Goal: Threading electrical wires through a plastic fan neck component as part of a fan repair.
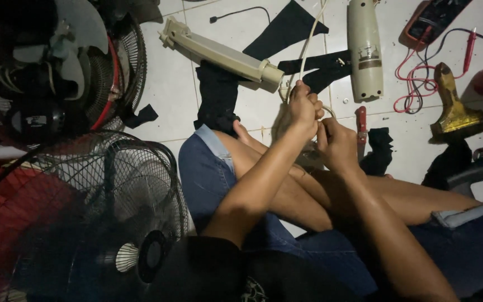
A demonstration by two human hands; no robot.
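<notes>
The person sits cross-legged on a white tiled floor [169, 84], both hands raised together over the knees. The left hand [304, 107] is closed in a fist around a pale cream cable [307, 47], which runs up from the fist toward the top edge of the view. The right hand [337, 146] sits just beside and slightly below it, fingers curled tight on the same cable's lower end (what exactly lies under the fingertips is hidden by the hands themselves).

Just beyond the left hand lies a long cream plastic fan column [219, 54], angled across the tiles, its near end close to the fist. A second cream housing [364, 47] lies upright in the view to the right, near a red-handled tool [360, 120] that rests just beside the right hand. Black cloth pieces [219, 98] are scattered beneath these parts. Farther right sit a multimeter [434, 19] with red leads [415, 78] and a brass-coloured brush-like tool [454, 106]. On the left, well apart from the hands, stand wire fan grilles [118, 184].
</notes>
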